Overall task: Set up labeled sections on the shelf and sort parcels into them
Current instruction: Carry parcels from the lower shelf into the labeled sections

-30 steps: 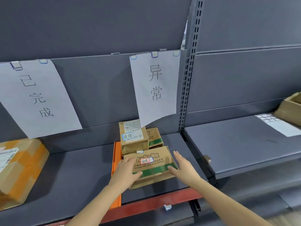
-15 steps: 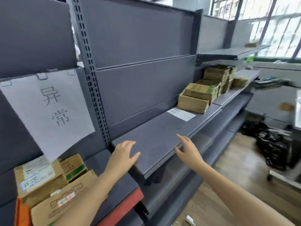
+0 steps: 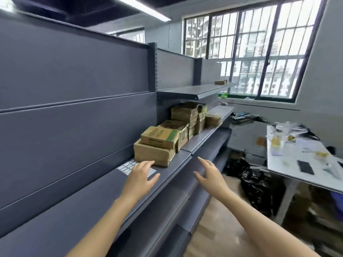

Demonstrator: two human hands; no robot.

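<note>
Window (image 3: 259,52): large, barred, upper right; daylight and buildings outside.
Wall (image 3: 326,75): pale grey, right edge.
Ceiling light (image 3: 141,8): bright strip, top centre.
Floor (image 3: 213,230): light wood, lower centre.
Desk (image 3: 289,164): white, cluttered, right.
Black bags (image 3: 258,186): heaped on the floor beside the desk.

parcels (image 3: 159,140) on shelf (image 3: 89,199), sheet (image 3: 127,166) perhaps partly beneath

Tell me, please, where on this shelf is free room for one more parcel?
The shelf board is bare from its near end to the white sheet by the left hand. Beyond, stacked parcels crowd it. The upper shelf is bare except one small box.
</note>
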